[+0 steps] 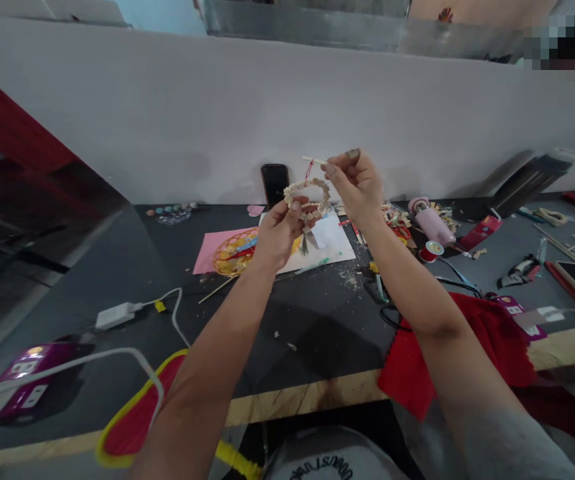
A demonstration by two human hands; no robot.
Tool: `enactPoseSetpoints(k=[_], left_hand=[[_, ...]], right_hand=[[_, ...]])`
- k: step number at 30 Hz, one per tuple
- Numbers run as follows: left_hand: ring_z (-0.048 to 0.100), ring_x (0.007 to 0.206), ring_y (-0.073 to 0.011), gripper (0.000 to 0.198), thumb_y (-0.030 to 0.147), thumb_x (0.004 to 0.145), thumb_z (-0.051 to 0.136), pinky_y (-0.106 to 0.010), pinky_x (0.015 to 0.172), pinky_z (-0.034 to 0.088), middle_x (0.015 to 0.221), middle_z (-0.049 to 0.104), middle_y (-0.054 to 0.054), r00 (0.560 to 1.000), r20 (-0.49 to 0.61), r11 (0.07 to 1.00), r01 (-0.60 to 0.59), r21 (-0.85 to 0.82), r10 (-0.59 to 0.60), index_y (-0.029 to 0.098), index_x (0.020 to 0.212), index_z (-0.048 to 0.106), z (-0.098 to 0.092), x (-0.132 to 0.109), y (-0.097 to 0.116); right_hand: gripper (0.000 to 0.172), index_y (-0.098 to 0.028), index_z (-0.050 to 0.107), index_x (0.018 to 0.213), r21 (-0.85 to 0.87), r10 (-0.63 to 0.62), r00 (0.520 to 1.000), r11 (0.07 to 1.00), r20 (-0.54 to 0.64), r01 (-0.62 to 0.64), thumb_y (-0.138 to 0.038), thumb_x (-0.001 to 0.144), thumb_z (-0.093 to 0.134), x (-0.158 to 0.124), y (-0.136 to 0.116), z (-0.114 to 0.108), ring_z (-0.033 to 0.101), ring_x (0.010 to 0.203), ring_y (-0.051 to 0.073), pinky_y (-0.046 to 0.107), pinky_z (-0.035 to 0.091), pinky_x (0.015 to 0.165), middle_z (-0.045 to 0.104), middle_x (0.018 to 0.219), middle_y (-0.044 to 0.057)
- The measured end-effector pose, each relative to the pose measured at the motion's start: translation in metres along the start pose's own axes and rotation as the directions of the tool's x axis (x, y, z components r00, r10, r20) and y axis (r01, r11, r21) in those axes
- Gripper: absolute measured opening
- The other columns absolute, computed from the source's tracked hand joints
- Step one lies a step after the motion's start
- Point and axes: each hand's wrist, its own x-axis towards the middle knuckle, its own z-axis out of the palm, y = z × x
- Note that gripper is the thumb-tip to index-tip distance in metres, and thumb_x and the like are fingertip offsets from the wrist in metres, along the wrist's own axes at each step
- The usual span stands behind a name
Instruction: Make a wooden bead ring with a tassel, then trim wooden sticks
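Above the dark table I hold up a beige ring [326, 189] with a bumpy surface, like a small wreath. My left hand [282, 230] is closed on its lower left side, the fingertips pinching it. A green tassel [304, 245] hangs beneath the ring. From its top a red cord [309, 169] runs up to a thin pale stick [313, 161]. My right hand [356, 183] pinches the right end of that stick between thumb and fingers. Behind and below my left hand sits a yellow basket [220, 257] with scissors-like blue and red items inside.
A phone [274, 183] leans on the white partition. Right of my hands lie a pink bottle [433, 222], a red thread spool [431, 251] and scattered scraps. White charger cables [117, 315] and a purple box [32, 380] are at left; red cloth [412, 373] drapes over the front edge.
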Motion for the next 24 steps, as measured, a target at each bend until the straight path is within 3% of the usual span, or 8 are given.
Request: enactPoseSetpoints(k=[9, 15, 24], left_hand=[[0.073, 0.088, -0.0187, 0.035, 0.047, 0.08, 0.072, -0.035, 0.084, 0.06, 0.093, 0.075, -0.004, 0.998, 0.057, 0.999, 0.037, -0.027, -0.036, 0.021, 0.102, 0.065, -0.005, -0.008, 0.002], [0.074, 0.085, -0.0186, 0.035, 0.046, 0.078, 0.075, -0.035, 0.084, 0.06, 0.096, 0.076, -0.005, 0.997, 0.045, 0.996, 0.067, -0.067, -0.064, 0.02, 0.101, 0.067, -0.002, -0.012, 0.004], [0.074, 0.087, -0.0187, 0.033, 0.047, 0.085, 0.067, -0.035, 0.085, 0.06, 0.097, 0.076, -0.005, 0.991, 0.094, 0.984, 0.11, -0.139, -0.097, 0.021, 0.106, 0.066, -0.002, -0.011, 0.008]], right_hand=[[0.033, -0.024, 0.059, 0.099, 0.04, 0.072, 0.997, 0.997, -0.026, -0.071, -0.056, 0.09, 0.057, -0.007, 0.011, -0.004, 0.065, 0.079, 0.013, 0.033, 0.06, 0.073, 0.064, 0.085, 0.0], [0.033, -0.025, 0.057, 0.098, 0.064, 0.085, 0.996, 0.994, 0.021, -0.086, -0.056, 0.09, 0.057, 0.0, 0.005, 0.0, 0.065, 0.08, 0.012, 0.033, 0.06, 0.075, 0.064, 0.087, -0.001], [0.034, -0.026, 0.057, 0.101, 0.057, 0.072, 0.997, 0.996, 0.025, -0.073, -0.057, 0.089, 0.057, 0.008, -0.007, 0.005, 0.067, 0.074, 0.011, 0.03, 0.061, 0.07, 0.066, 0.085, -0.002]])
